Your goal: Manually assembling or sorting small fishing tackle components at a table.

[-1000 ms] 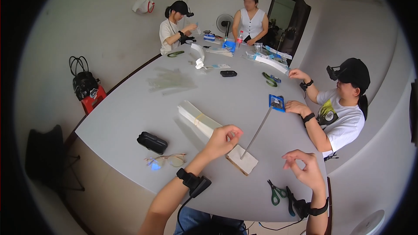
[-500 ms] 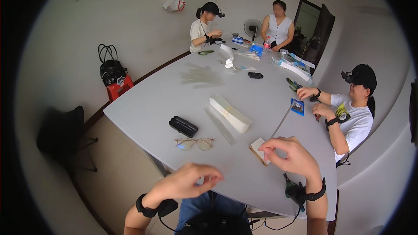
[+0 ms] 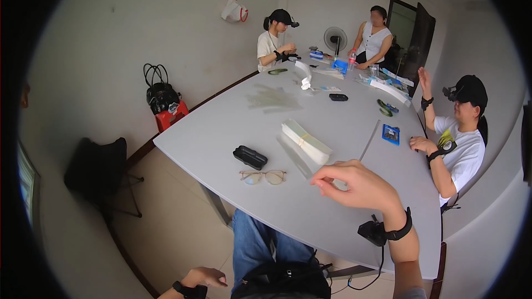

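Observation:
My right hand [image 3: 360, 185] is over the near part of the table, its thumb and fingers closed in a pinch. The fingertips are at the near end of a flat clear plastic sleeve [image 3: 293, 155]; whether they grip anything is hard to see. A pale piece beneath this hand is mostly covered. Just beyond lies a banded stack of clear-and-white sleeves [image 3: 306, 141]. My left hand [image 3: 206, 277] hangs low beside my lap, off the table, its fingers mostly hidden. Glasses [image 3: 263, 177] and an open black case [image 3: 250, 157] lie left of the sleeve.
Loose clear sleeves [image 3: 272, 98] spread farther off. A thin metal ruler-like strip [image 3: 370, 139] and a blue packet [image 3: 391, 134] lie right. One co-worker [image 3: 463, 138] sits there; two other people are at the far end. A black folding stool [image 3: 98, 163] stands left.
My left hand has dropped from the table edge to beside my lap. My right hand has shifted toward the clear sleeve, over the pale block. The co-worker at right has raised a hand.

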{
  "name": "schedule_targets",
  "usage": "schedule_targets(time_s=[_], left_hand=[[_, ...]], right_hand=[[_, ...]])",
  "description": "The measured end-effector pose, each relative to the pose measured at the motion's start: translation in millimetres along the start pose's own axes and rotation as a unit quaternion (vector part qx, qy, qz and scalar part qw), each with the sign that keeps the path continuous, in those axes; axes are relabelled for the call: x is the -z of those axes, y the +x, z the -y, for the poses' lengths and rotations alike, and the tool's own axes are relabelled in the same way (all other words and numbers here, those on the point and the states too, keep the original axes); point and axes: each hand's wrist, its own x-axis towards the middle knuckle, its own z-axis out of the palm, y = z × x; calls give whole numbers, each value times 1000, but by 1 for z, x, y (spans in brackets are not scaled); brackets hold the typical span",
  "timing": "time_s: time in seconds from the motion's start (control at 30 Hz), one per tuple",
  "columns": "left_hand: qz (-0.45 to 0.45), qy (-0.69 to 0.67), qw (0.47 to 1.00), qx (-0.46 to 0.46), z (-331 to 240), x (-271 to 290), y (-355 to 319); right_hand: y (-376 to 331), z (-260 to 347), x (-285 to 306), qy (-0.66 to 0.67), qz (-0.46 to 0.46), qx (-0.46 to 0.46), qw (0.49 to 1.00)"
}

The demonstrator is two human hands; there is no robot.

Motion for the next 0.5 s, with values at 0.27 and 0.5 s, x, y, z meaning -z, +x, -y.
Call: schedule_targets(time_s=[0.27,0.5], left_hand=[[-13,-332,931,-155,13,-61,-22],[51,-286,806,-516,27,-83,22]], right_hand=[[-9,-7,-3,13,-16,23,1000],[-19,-16,0,25,-10,-13,1000]])
